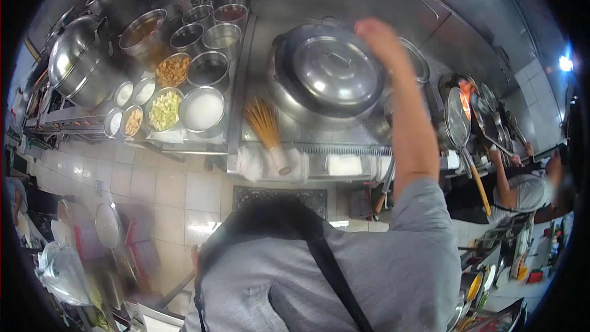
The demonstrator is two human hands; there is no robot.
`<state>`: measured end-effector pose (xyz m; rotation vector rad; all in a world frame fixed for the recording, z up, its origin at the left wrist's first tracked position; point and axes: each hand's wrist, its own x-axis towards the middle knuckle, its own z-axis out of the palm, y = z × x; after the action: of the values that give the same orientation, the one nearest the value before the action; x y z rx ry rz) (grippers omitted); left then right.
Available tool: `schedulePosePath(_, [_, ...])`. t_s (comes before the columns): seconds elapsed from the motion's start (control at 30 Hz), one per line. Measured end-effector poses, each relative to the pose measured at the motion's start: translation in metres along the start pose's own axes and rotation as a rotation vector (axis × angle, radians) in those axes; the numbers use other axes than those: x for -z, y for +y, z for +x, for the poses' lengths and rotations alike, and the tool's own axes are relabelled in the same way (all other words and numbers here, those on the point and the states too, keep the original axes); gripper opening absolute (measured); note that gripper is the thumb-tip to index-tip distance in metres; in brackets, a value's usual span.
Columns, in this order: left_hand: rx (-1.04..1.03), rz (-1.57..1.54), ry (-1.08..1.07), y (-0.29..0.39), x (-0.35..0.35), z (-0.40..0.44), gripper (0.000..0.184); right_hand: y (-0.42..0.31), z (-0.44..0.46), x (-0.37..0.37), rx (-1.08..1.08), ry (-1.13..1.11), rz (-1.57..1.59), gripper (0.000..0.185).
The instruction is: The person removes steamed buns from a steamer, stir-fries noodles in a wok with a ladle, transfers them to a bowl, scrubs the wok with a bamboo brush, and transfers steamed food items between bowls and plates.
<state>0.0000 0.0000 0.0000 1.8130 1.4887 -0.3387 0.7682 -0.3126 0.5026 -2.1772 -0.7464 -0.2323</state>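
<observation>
My right hand [376, 35] is raised over the far right side of a large steel pot, close to the back wall. Its fingers are smeared by motion, so whether it grips anything is unclear. A domed metal lid [337, 74] with a bar handle covers the pot [295, 107]. To the right, partly behind my forearm, shows another round metal vessel [416, 64]. Left of the pot, a bamboo wok brush [264, 126] rests at the stove's front edge. My left hand does not show; only a sliver of skin appears beside my torso.
Left of the stove are several metal containers, including chopped pale green vegetables [164, 110], brown pieces [173, 70] and white contents [204, 109]. A folded white cloth [344, 165] lies on the front ledge. A strainer [458, 117] hangs at right, near a co-worker [522, 190].
</observation>
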Motion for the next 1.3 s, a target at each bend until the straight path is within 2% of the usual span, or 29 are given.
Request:
schedulePosePath(0.03, [0.03, -0.002, 0.007, -0.002, -0.004, -0.009, 0.068, 0.054, 0.013, -0.025, -0.015, -0.07, -0.257, 0.031])
schedulePosePath(0.1, [0.092, -0.002, 0.016, 0.001, -0.013, -0.033, 0.067, 0.141, 0.031, -0.078, 0.01, -0.237, -0.526, 0.027])
schedulePosePath(0.13, [0.12, -0.002, 0.019, 0.003, -0.019, -0.044, 0.067, 0.164, 0.034, -0.101, -0.028, -0.191, -0.568, 0.027])
schedulePosePath(0.17, [0.145, 0.003, 0.031, 0.009, -0.022, -0.057, 0.067, 0.176, 0.033, -0.12, -0.072, -0.149, -0.608, 0.028])
schedulePosePath(0.27, [0.2, 0.008, 0.034, 0.029, -0.038, -0.079, 0.066, 0.182, 0.044, -0.139, -0.13, -0.382, -0.628, 0.027])
schedulePosePath(0.37, [0.212, -0.008, 0.032, 0.051, -0.058, -0.091, 0.065, 0.175, 0.047, -0.137, -0.134, -0.417, -0.638, 0.026])
schedulePosePath(0.47, [0.186, -0.025, 0.028, 0.07, -0.072, -0.095, 0.064, 0.194, 0.052, -0.123, -0.002, -0.37, -0.592, 0.028])
schedulePosePath(0.53, [0.166, -0.032, 0.026, 0.079, -0.078, -0.097, 0.063, 0.192, 0.063, -0.075, 0.11, -0.222, -0.502, 0.031])
schedulePosePath(0.6, [0.158, -0.035, 0.018, 0.086, -0.082, -0.097, 0.062, 0.211, 0.101, -0.014, 0.209, -0.116, -0.564, 0.033])
schedulePosePath(0.67, [0.145, -0.037, 0.012, 0.093, -0.087, -0.093, 0.061, 0.176, 0.115, 0.074, 0.056, 0.025, -0.374, 0.037])
schedulePosePath(0.73, [0.136, -0.037, 0.01, 0.099, -0.092, -0.088, 0.061, 0.178, 0.141, 0.15, 0.129, 0.186, -0.521, 0.04])
schedulePosePath(0.77, [0.13, -0.036, 0.008, 0.102, -0.094, -0.087, 0.06, 0.163, 0.144, 0.182, 0.036, 0.214, -0.393, 0.042])
schedulePosePath(0.8, [0.128, -0.035, 0.006, 0.104, -0.096, -0.085, 0.06, 0.146, 0.142, 0.207, -0.057, 0.24, -0.264, 0.043])
schedulePosePath(0.9, [0.107, -0.039, 0.005, 0.111, -0.102, -0.079, 0.059, 0.108, 0.131, 0.238, -0.097, 0.348, -0.123, 0.047])
schedulePosePath(0.93, [0.097, -0.038, 0.008, 0.115, -0.102, -0.077, 0.059, 0.095, 0.121, 0.231, -0.072, 0.395, -0.088, 0.047])
schedulePosePath(1.03, [0.073, -0.067, 0.016, 0.124, -0.109, -0.073, 0.058, 0.1, 0.115, 0.204, 0.056, 0.188, -0.287, 0.047])
schedulePosePath(1.1, [0.056, -0.092, 0.022, 0.131, -0.113, -0.076, 0.057, 0.095, 0.093, 0.147, 0.035, 0.214, -0.271, 0.044])
schedulePosePath(1.17, [0.052, -0.118, 0.032, 0.137, -0.113, -0.082, 0.057, 0.108, 0.086, 0.094, 0.053, -0.009, -0.315, 0.042])
schedulePosePath(1.3, [0.065, -0.147, 0.054, 0.129, -0.114, -0.102, 0.055, 0.143, 0.07, -0.018, 0.077, -0.175, -0.312, 0.034])
